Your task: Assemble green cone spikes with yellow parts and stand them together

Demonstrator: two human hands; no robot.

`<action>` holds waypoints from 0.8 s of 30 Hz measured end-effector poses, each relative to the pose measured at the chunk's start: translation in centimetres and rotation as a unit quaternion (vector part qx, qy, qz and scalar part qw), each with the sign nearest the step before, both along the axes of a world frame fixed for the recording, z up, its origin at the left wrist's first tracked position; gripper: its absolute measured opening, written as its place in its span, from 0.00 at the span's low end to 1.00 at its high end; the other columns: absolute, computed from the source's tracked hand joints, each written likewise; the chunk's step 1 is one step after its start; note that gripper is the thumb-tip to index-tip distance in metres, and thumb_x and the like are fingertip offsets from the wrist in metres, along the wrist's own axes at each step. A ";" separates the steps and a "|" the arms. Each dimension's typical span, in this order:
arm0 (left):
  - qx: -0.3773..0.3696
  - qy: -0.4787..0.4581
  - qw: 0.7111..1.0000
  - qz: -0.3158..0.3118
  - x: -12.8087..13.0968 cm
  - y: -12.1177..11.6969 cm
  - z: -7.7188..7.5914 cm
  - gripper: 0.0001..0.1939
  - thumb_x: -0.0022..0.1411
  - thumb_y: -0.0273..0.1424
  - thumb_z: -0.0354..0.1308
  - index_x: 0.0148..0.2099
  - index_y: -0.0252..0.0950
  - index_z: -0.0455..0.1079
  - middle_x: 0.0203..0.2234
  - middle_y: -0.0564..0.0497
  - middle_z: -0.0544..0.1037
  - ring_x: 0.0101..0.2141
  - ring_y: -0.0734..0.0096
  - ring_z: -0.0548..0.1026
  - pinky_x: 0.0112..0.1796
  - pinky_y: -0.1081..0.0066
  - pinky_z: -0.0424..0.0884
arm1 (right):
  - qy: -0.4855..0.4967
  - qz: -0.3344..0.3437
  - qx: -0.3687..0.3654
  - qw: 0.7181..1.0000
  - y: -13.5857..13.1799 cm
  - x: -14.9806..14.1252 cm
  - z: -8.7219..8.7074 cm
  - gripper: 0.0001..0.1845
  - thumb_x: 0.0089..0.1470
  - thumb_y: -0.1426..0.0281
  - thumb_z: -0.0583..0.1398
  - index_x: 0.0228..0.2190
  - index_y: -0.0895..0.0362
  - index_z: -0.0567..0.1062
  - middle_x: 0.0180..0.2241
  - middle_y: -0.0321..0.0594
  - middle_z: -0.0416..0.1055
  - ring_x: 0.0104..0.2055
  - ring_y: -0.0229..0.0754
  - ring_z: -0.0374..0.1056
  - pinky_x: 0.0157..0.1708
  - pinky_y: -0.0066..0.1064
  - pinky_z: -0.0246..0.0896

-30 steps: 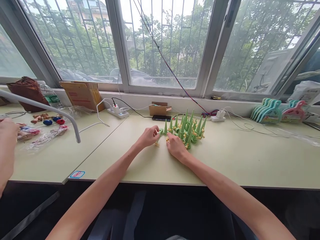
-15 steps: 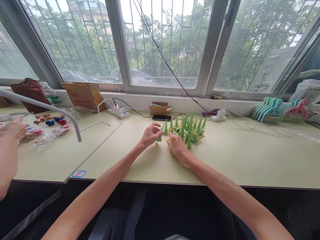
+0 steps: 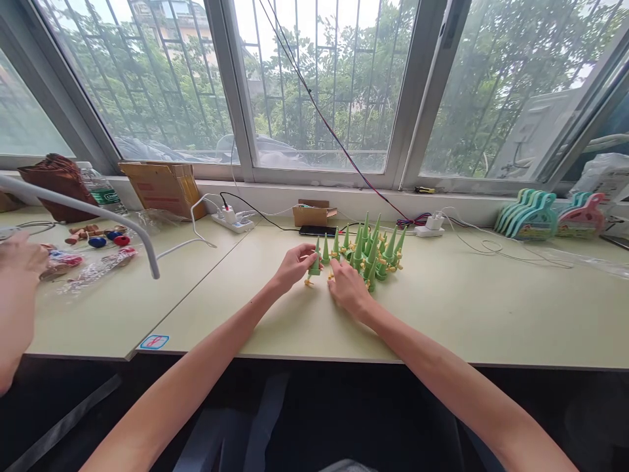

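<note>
My left hand pinches a green cone-shaped plastic piece with a yellow base, holding it upright on the pale green table. My right hand lies just right of it, fingers curled near a small yellow part at the foot of the cluster; what they hold, if anything, is hidden. Behind both hands stands a cluster of several green cones with yellow fittings.
Another person's hand reaches in at far left near bagged coloured toys. A white lamp arm, cardboard box, power strip, small box, phone, cables and teal and pink plastic items line the windowsill side.
My left hand has lifted one green cone from lying to standing upright beside the cluster. My right hand stayed nearly still. The other person's hand shifted slightly at far left.
</note>
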State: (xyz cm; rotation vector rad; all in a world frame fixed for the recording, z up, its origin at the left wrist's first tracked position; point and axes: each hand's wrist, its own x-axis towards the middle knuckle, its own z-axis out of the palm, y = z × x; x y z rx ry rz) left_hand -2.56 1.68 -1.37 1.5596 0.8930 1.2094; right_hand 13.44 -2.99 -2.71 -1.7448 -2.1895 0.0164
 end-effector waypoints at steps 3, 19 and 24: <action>0.001 -0.002 1.000 -0.005 0.1 -0.1 0.1 0.23 0.51 0.45 0.67 0.40 0.32 0.68 0.33 0.47 0.76 0.29 0.66 0.78 0.37 0.58 0.77 | -0.009 -0.004 -0.014 1.000 0.0 -0.1 0.0 0.11 0.61 0.70 0.56 0.46 0.57 0.66 0.44 0.47 0.69 0.40 0.48 0.73 0.33 0.31 0.59; 0.054 0.058 0.994 0.076 0.1 0.0 0.0 0.20 0.55 0.48 0.63 0.34 0.33 0.71 0.29 0.46 0.78 0.30 0.68 0.74 0.32 0.66 0.71 | -0.033 0.008 -0.037 0.999 -0.2 -0.1 0.2 0.13 0.62 0.75 0.48 0.47 0.58 0.66 0.41 0.49 0.70 0.39 0.49 0.73 0.34 0.33 0.61; 0.056 0.050 0.994 0.082 0.1 0.2 -0.1 0.20 0.56 0.47 0.61 0.35 0.33 0.72 0.29 0.45 0.79 0.26 0.71 0.72 0.27 0.69 0.67 | -0.040 0.012 -0.034 0.999 -0.3 -0.2 0.1 0.13 0.60 0.78 0.49 0.45 0.58 0.66 0.40 0.48 0.70 0.38 0.48 0.73 0.32 0.32 0.60</action>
